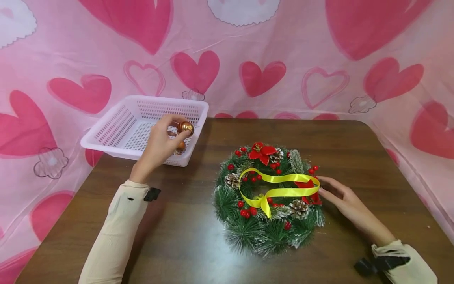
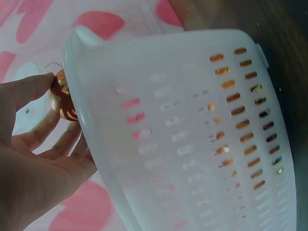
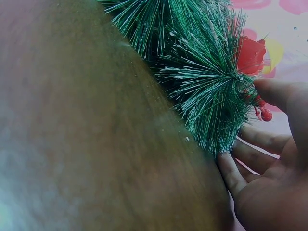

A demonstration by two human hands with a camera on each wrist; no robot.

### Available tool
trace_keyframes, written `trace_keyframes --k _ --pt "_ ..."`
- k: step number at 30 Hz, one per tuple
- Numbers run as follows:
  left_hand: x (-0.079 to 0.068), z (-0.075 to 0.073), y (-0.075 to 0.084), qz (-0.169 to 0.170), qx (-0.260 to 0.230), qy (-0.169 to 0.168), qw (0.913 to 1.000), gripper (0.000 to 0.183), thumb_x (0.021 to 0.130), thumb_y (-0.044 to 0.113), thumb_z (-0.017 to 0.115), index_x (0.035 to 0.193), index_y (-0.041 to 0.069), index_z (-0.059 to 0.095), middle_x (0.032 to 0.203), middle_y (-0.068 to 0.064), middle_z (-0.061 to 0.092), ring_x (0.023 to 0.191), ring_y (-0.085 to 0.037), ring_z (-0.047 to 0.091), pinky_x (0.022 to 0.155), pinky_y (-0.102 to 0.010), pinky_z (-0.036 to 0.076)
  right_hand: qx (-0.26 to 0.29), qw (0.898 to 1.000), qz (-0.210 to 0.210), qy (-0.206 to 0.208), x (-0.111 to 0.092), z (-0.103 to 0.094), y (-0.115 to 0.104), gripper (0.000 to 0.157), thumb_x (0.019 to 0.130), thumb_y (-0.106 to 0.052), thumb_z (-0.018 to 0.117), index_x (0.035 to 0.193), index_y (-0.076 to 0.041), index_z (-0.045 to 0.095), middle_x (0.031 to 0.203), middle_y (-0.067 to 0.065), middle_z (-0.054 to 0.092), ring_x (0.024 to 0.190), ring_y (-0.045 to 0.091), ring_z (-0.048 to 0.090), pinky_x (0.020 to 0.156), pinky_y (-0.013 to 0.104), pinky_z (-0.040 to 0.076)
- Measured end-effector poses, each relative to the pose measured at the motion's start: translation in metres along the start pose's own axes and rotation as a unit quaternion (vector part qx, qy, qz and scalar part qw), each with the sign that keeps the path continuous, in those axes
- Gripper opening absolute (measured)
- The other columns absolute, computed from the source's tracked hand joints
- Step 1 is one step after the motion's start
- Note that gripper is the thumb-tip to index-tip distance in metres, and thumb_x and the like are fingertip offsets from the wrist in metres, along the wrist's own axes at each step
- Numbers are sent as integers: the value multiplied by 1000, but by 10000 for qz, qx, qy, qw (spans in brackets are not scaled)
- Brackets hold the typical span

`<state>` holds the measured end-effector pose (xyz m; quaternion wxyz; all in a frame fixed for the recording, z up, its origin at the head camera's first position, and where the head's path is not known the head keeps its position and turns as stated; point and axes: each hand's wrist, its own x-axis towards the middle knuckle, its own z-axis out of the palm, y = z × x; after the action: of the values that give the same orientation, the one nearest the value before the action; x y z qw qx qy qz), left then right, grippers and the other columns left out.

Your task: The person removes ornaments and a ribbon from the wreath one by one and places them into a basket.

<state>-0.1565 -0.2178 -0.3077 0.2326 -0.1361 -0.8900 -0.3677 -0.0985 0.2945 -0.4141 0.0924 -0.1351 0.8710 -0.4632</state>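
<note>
Over the right end of the white plastic basket point(image 1: 106, 148), my left hand point(image 1: 161, 140) pinches a shiny gold-brown Christmas bauble point(image 1: 186, 127) between thumb and fingers. The left wrist view has the bauble point(image 2: 62, 98) beside the basket's rim point(image 2: 79, 86), a thin wire loop at its top. Another orange-gold bauble point(image 1: 181, 145) is inside the basket, below the hand. My right hand point(image 1: 349, 205) holds the right edge of a green Christmas wreath point(image 1: 244, 234), thumb and fingers at its needles point(image 3: 211, 91). A yellow ribbon loop point(image 1: 276, 192) lies across the wreath.
The wreath carries a red poinsettia point(image 1: 261, 153), pinecones point(image 1: 299, 209) and red berries point(image 1: 247, 213). It lies flat on a brown wooden table point(image 1: 184, 236). Behind the table hangs a pink cloth point(image 1: 227, 43) printed with hearts. Orange and gold show through the basket's slots.
</note>
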Motion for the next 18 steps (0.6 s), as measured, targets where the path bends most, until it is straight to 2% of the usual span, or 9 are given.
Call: trace_keyframes --k 4,11,18 --pt "1 -6 -6 -218 9 38 9998 35 88 13 77 118 2 64 110 -11 66 102 -24 62 76 -36 54 -16 10000 12 -23 0 -1 -1 47 104 -31 52 148 -13 46 144 13 49 119 -6 45 88 9 40" --pt "2 -12 -21 -532 54 -5 9986 36 89 16 76 119 2 63 112 -13 66 105 -27 62 72 -13 47 -52 10000 1 -39 1 -1 2 47 105 -32 51 147 -13 46 144 12 50 120 -6 44 89 10 40" --pt "1 -16 -31 -709 100 -149 9973 38 89 17 75 121 2 62 115 -13 65 105 -27 62 72 -13 45 1 10000 -58 -50 0 -1 3 45 105 -31 51 147 -15 47 141 10 52 120 -5 46 90 10 40"
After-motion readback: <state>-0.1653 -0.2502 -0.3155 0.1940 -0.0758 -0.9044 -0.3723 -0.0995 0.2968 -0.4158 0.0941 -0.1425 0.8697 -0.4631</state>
